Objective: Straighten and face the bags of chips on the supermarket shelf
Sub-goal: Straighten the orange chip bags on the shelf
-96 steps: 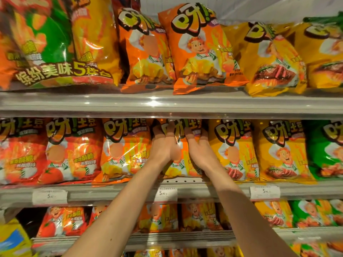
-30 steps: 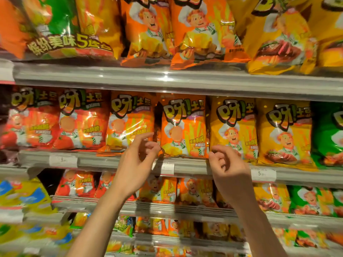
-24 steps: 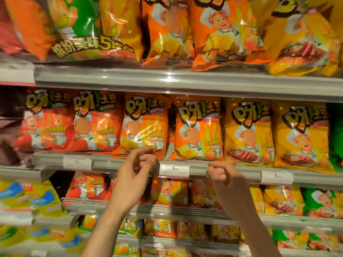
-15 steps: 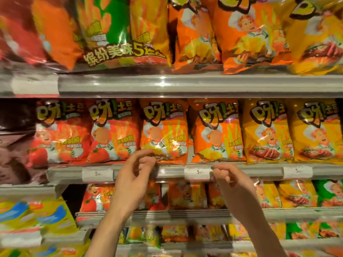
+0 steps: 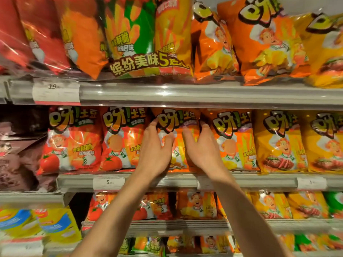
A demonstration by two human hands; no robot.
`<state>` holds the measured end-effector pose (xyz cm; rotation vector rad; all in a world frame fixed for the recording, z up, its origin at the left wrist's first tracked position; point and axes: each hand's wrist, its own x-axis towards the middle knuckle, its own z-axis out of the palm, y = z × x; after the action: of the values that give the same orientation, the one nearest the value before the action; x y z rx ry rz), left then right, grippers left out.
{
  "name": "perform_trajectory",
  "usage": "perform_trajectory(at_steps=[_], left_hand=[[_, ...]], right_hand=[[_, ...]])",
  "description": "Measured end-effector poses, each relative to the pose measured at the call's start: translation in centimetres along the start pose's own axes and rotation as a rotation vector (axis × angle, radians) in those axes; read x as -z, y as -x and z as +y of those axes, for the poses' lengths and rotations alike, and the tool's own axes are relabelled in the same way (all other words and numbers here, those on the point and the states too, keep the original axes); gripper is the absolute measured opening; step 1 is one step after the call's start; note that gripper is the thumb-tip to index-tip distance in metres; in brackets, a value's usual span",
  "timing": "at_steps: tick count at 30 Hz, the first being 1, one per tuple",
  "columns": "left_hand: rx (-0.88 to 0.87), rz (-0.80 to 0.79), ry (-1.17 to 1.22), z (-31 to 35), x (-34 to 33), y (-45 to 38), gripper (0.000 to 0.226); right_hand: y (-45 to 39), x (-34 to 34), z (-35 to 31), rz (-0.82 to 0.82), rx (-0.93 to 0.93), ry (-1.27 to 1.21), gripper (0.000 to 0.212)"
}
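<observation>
On the middle shelf (image 5: 241, 179) stands a row of chip bags, red at the left, orange in the middle, yellow at the right. Both my hands are raised to one orange bag (image 5: 178, 123) in the middle of the row. My left hand (image 5: 155, 151) lies on its left side, fingers spread along the edge. My right hand (image 5: 201, 149) presses on its right side, fingertips reaching between it and the neighbouring orange bag (image 5: 232, 140). The lower half of the held bag is hidden behind my hands.
Red bags (image 5: 74, 140) stand left of my hands, yellow bags (image 5: 278, 141) to the right. A big multipack (image 5: 144, 39) and leaning orange bags (image 5: 259, 38) crowd the upper shelf. Brown bags (image 5: 20, 151) sit far left. More bags fill the lower shelves. Price tags (image 5: 108, 182) line the rails.
My hands rose from below the shelf rail, with fingers curled and nothing in them, up onto the orange bag. The view shifted left and closer.
</observation>
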<state>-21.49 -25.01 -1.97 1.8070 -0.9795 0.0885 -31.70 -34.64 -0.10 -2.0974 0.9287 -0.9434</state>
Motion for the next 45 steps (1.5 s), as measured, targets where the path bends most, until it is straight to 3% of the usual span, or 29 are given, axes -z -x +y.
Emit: perform_trajectory(at_steps=[3, 8, 12, 16, 20, 22, 25, 29, 31, 36, 41, 45], left_hand=[[0.069, -0.028, -0.045, 0.3, -0.7, -1.6, 0.064], [0.23, -0.005, 0.044, 0.8, -1.1, -3.2, 0.074], [0.309, 0.027, 0.121, 1.4, -1.4, -3.4, 0.05], [0.317, 0.049, 0.128, 1.1, -1.6, -3.9, 0.045], [0.271, 0.114, 0.176, 0.7, -1.8, -3.5, 0.028], [0.259, 0.142, 0.216, 0.8, -1.8, -3.3, 0.021], [0.237, 0.16, 0.241, 0.8, -1.8, -3.3, 0.031], [0.186, 0.188, 0.275, 0.0, -2.0, -3.5, 0.057], [0.171, 0.186, 0.291, -0.1, -2.0, -3.5, 0.062], [0.213, 0.121, 0.319, 0.3, -2.0, -3.6, 0.059], [0.195, 0.155, 0.342, 0.3, -1.9, -3.8, 0.05], [0.213, 0.111, 0.33, 0.7, -2.2, -4.0, 0.053]], right_hand=[[-1.5, -0.7, 0.0, -0.051, -0.121, -0.127, 0.077], [-1.6, -0.8, 1.2, 0.002, -0.11, -0.319, 0.063], [-1.4, -0.2, 1.6, -0.038, -0.093, -0.37, 0.062], [-1.3, 0.2, 1.1, -0.07, -0.035, -0.261, 0.058], [-0.6, 0.7, 1.2, 0.002, 0.066, -0.142, 0.063], [-0.9, 1.3, 1.6, 0.018, 0.011, -0.215, 0.051], [-2.2, 2.1, 2.1, 0.004, -0.059, -0.304, 0.033], [-3.6, 2.7, 2.2, -0.022, -0.108, -0.203, 0.067], [-3.5, 3.0, 2.0, -0.059, -0.096, -0.287, 0.055], [-2.6, 1.8, 1.5, -0.139, -0.072, -0.331, 0.062], [-2.6, 0.6, 0.8, -0.001, -0.097, -0.411, 0.047], [-2.9, 0.1, 1.1, 0.002, -0.127, -0.329, 0.055]])
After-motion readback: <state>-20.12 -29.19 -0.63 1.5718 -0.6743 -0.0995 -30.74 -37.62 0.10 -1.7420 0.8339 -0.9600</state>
